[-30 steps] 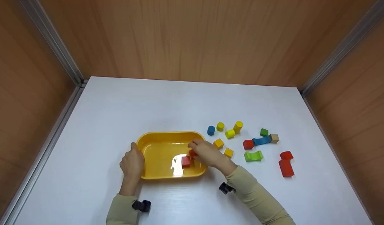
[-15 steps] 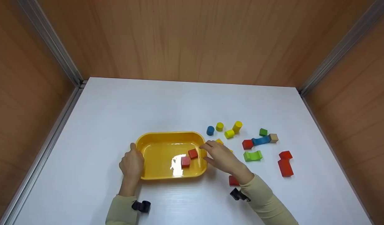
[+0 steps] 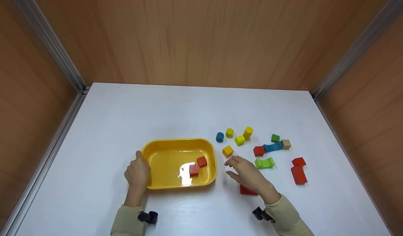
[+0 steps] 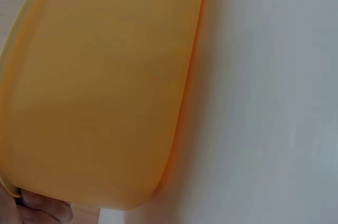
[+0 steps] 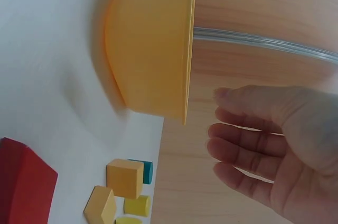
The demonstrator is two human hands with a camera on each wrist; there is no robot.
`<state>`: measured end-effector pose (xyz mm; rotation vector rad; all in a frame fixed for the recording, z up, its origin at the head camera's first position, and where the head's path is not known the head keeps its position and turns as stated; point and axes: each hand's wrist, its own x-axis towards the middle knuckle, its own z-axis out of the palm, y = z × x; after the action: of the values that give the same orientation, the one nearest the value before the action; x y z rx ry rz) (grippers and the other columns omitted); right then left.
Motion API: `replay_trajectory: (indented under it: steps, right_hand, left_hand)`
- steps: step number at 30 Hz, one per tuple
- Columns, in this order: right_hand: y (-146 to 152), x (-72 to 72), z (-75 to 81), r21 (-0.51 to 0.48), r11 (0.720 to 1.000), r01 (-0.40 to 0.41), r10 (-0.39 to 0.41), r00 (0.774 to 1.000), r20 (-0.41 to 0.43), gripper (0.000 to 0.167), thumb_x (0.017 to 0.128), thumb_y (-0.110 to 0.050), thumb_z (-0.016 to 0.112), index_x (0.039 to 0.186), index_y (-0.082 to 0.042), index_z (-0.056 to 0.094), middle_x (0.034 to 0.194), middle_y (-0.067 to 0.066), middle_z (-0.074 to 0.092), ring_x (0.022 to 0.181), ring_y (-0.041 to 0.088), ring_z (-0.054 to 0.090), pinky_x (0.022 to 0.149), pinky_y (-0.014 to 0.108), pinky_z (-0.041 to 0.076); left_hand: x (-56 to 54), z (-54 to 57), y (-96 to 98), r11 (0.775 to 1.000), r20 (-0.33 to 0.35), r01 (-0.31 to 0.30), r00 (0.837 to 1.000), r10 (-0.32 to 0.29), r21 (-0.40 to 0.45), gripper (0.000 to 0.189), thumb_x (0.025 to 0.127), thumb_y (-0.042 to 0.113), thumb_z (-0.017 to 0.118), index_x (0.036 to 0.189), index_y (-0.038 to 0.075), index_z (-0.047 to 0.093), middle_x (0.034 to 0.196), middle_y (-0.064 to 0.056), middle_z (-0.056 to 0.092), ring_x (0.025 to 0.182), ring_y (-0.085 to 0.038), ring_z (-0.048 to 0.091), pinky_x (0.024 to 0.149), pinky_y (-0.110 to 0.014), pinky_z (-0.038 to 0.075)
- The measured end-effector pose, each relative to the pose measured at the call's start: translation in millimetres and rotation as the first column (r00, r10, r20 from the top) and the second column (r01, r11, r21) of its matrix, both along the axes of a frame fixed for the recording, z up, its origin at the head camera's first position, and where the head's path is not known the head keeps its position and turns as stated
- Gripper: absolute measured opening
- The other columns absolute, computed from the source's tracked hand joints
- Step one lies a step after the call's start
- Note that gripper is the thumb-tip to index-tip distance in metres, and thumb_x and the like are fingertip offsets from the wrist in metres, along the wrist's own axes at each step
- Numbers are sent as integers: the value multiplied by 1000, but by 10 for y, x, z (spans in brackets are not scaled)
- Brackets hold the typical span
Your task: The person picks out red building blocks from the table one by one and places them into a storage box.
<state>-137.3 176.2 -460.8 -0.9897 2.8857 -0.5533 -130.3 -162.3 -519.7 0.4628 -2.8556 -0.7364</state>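
The yellow tray (image 3: 168, 164) lies on the white table, with two red blocks inside, one cube (image 3: 194, 170) and one smaller-looking block (image 3: 202, 161). My left hand (image 3: 137, 171) grips its left rim; the left wrist view shows curled fingers (image 4: 45, 208) at the tray's edge. To the right of the tray, my right hand (image 3: 249, 175) hovers with loosely bent fingers and holds nothing, as the right wrist view confirms. Nearest it are a yellow cube (image 3: 227, 151), a second yellow cube (image 5: 100, 204) that the hand hides from the head view, and a red block (image 3: 248, 190) partly under the wrist.
Beyond the right hand stand a blue cylinder (image 3: 220, 137) and several yellow cylinders (image 3: 239, 140). Farther right are a red cube (image 3: 259, 151), a blue arch (image 3: 272, 147), a natural wood cube (image 3: 286, 144), a green cube (image 3: 275, 138), a light green arch (image 3: 264, 163) and red blocks (image 3: 298, 175). Wooden panels surround the table.
My right hand has let go of a red block inside the tray and moved out over the rim to the right. The left hand keeps its grip on the tray.
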Motion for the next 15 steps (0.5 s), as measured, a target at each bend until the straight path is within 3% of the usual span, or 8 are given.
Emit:
replay_trajectory:
  steps: [7, 15]
  right_hand:
    - [150, 78, -79, -27, 999, 45, -44, 997, 64, 21, 77, -12, 68, 96, -8, 60, 90, 6, 57, 80, 18, 55, 70, 25, 47]
    - [337, 154, -207, -35, 993, 115, -108, 980, 170, 21, 79, -13, 66, 98, -8, 59, 89, 4, 57, 79, 17, 55, 69, 27, 48]
  left_hand:
    - [13, -19, -1, 1000, -27, 7, 1000, -7, -6, 18, 91, 7, 40, 104, -4, 43, 51, -8, 45, 41, -20, 43, 36, -31, 33]
    - [-12, -5, -11, 1000, 43, -7, 999, 7, 6, 25, 91, 8, 40, 112, -5, 41, 56, -11, 50, 44, -21, 46, 38, -34, 37]
